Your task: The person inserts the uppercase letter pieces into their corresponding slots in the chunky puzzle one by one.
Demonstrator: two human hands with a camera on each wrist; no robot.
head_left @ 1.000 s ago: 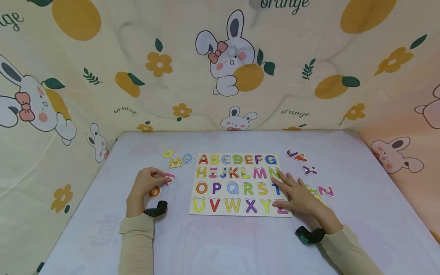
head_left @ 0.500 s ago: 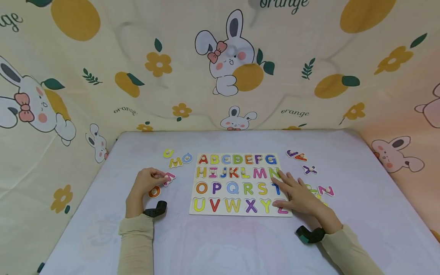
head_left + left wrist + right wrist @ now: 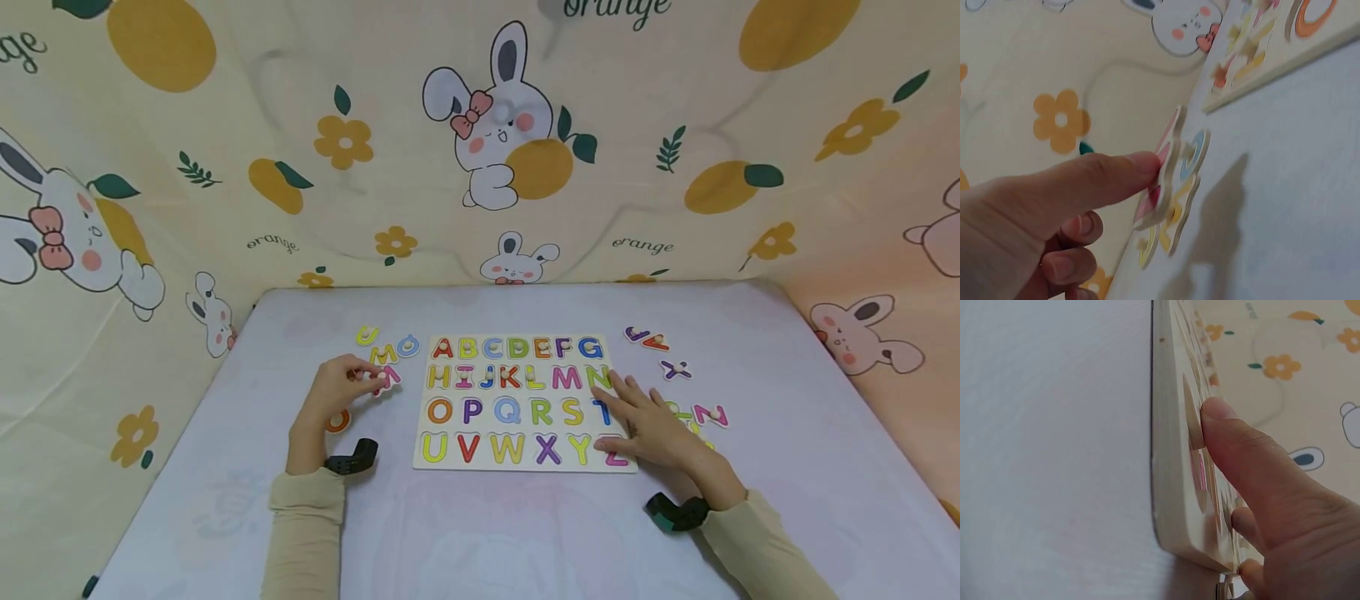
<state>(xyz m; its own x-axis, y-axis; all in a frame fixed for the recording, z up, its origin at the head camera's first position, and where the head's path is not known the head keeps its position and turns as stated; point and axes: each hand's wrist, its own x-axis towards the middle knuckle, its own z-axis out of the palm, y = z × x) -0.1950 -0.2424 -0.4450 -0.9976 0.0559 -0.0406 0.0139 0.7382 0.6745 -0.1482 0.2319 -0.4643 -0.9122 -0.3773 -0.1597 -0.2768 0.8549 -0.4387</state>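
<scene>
My left hand [image 3: 333, 390] pinches a pink letter piece [image 3: 390, 377], which looks like an M, between thumb and fingers. In the left wrist view that pink piece [image 3: 1161, 187] is tilted and raised off the table, its shadow falling to the right. The wooden alphabet puzzle board [image 3: 465, 427] lies flat in the middle, with knobbed letters in its upper part. On its right edge rests my right hand [image 3: 648, 425], fingers spread, partly covering the N, T and Z places. The right wrist view shows the thumb [image 3: 1235, 434] touching the board's face.
Left of the board lie a yellow U [image 3: 367, 336], a yellow W-like piece [image 3: 383, 356], a blue Q [image 3: 408, 346] and an orange O [image 3: 339, 421]. To the right are a red V [image 3: 656, 342], a purple X [image 3: 677, 370] and a pink Z [image 3: 711, 415], with others partly hidden.
My left hand has moved right and slightly away from me, carrying the pink letter piece toward the board. My right hand stays where it was.
</scene>
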